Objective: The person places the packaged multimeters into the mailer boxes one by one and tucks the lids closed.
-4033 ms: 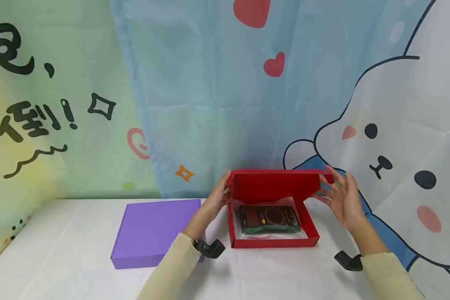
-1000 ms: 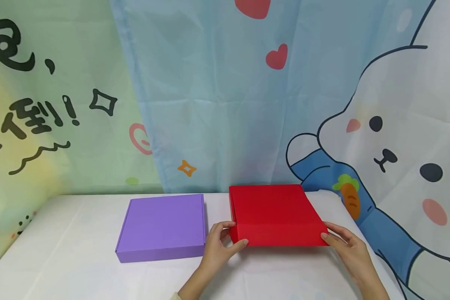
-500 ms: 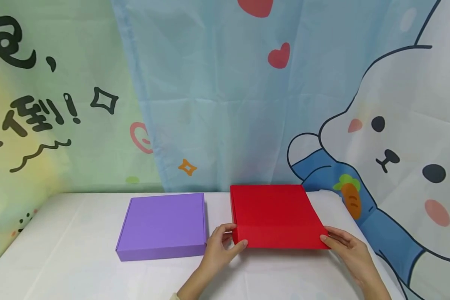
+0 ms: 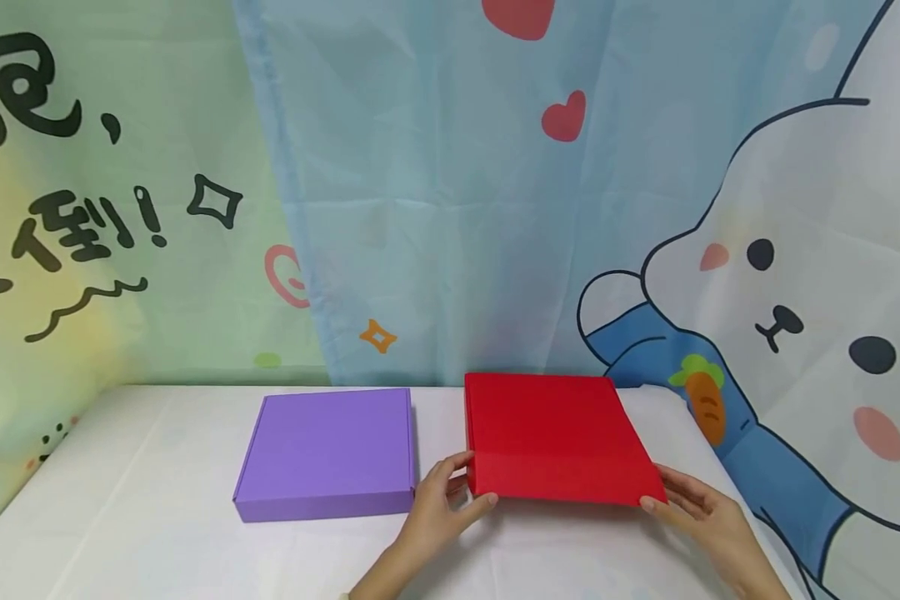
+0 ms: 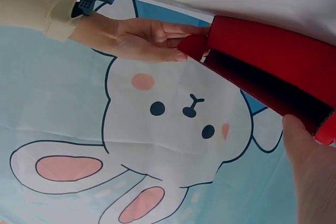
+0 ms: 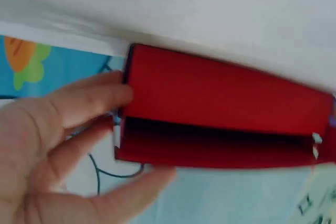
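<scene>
A red cardboard box (image 4: 555, 425) lies on the white table, its lid folded over the top. A dark gap shows under the lid's front edge in both wrist views, and the contents are hidden. My left hand (image 4: 437, 518) is at the near left corner, thumb (image 4: 483, 503) along the front edge and fingers against the left side. At the near right corner, my right hand (image 4: 708, 521) holds the lid between thumb and fingers. The left wrist view shows that right hand (image 5: 139, 40) with its thumb on the red flap (image 5: 193, 45).
A closed purple box (image 4: 326, 450) lies to the left of the red one, close to my left hand. Behind the white table (image 4: 157, 500) hangs a printed cloth (image 4: 420, 208) with a cartoon rabbit.
Four seconds ago the red box stood open with a bagged multimeter inside; its lid now covers it. Over the last second, the lid's front edge and my right hand shifted slightly down toward me.
</scene>
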`<state>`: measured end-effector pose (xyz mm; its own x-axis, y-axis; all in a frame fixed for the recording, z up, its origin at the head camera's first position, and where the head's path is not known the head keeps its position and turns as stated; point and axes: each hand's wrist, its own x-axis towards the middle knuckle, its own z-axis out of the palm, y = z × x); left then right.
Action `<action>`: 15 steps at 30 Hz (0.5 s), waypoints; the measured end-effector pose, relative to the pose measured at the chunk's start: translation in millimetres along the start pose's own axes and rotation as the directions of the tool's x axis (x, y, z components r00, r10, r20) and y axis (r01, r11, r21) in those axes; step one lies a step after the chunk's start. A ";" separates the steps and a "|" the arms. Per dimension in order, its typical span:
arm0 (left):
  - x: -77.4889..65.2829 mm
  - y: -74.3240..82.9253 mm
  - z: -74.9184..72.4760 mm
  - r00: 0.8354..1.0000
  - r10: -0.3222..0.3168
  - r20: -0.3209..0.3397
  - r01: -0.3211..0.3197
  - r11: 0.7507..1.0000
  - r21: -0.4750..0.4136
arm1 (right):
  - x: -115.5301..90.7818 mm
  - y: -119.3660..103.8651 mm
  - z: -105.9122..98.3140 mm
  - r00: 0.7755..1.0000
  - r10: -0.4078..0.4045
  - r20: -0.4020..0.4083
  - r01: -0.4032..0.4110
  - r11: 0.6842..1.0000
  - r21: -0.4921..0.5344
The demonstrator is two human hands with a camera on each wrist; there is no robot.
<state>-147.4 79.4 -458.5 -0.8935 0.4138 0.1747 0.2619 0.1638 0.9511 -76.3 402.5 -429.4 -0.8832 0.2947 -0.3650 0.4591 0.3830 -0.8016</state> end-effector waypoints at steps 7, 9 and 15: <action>-1.9 -1.9 2.9 0.999 0.007 -0.042 -0.012 0.994 -0.111 | -4.5 1.8 2.0 0.999 -0.021 -0.041 0.020 0.999 -0.034; -2.2 -1.6 2.9 0.999 -0.005 -0.046 -0.001 0.990 -0.138 | -5.1 1.4 1.7 0.998 -0.030 -0.056 0.027 0.999 -0.045; -2.4 -0.4 2.5 0.999 -0.027 -0.045 0.019 0.985 -0.171 | -8.6 2.7 -0.8 0.996 -0.019 -0.085 0.015 0.999 -0.048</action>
<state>-144.4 80.6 -459.9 -0.9157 0.3687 0.1598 0.1784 0.0167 0.9838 -67.3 401.6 -428.1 -0.8804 0.3609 -0.3075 0.4496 0.4294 -0.7833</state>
